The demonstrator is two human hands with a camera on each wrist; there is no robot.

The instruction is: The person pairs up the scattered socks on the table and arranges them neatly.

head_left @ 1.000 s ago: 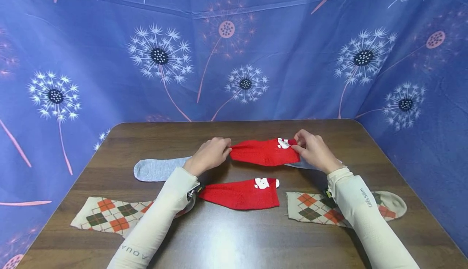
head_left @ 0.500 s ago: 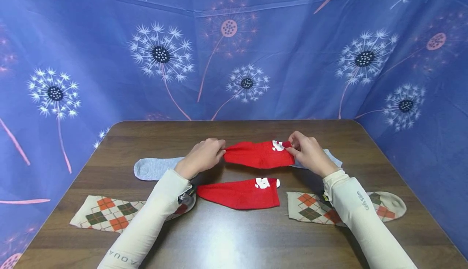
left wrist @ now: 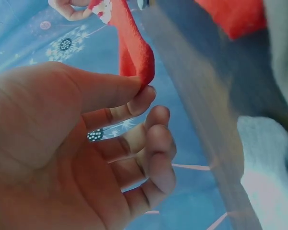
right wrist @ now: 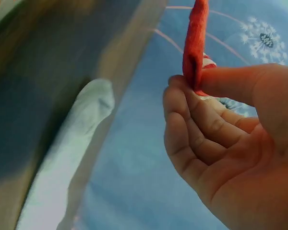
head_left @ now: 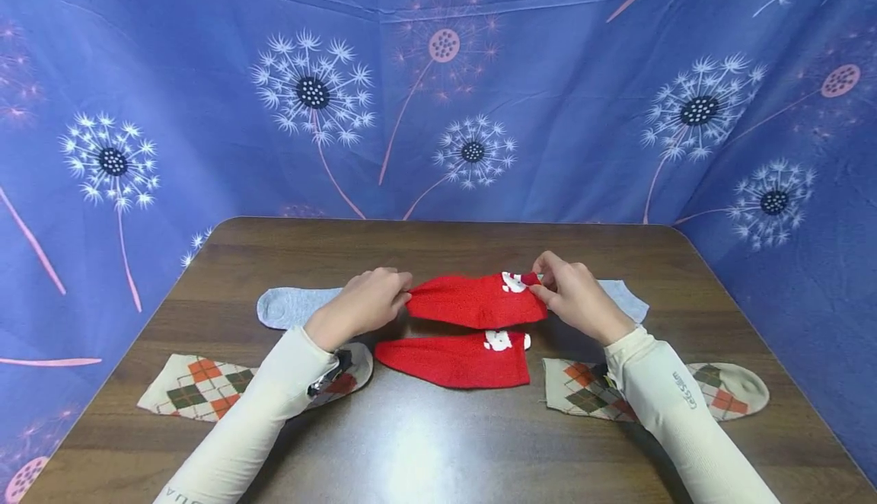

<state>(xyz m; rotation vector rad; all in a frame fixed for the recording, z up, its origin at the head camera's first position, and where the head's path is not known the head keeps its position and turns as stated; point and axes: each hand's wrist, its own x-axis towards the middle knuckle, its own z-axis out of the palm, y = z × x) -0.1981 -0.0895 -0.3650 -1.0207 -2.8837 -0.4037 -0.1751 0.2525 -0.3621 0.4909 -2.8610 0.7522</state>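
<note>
A red sock point(head_left: 466, 302) with a white animal figure near one end stretches between my two hands above the table. My left hand point(head_left: 363, 302) pinches its left end between thumb and forefinger, the other fingers loosely bent, as the left wrist view shows. The patterned right end is pinched between the thumb and fingertips of my right hand point(right wrist: 225, 124). Just nearer to me, a matching red sock point(head_left: 455, 359) lies flat on the tabletop.
Grey socks lie behind my hands, one at the left point(head_left: 291, 307) and one at the right point(head_left: 626, 300). Argyle socks, one at the left point(head_left: 199, 388) and one at the right point(head_left: 729, 391), lie partly under my forearms. A blue dandelion-print cloth point(head_left: 438, 108) hangs behind the wooden table point(head_left: 425, 451).
Both hands have carried the held red sock toward me and slightly left, closer to the red sock on the table. More of the right grey sock now shows. The head view has shifted slightly.
</note>
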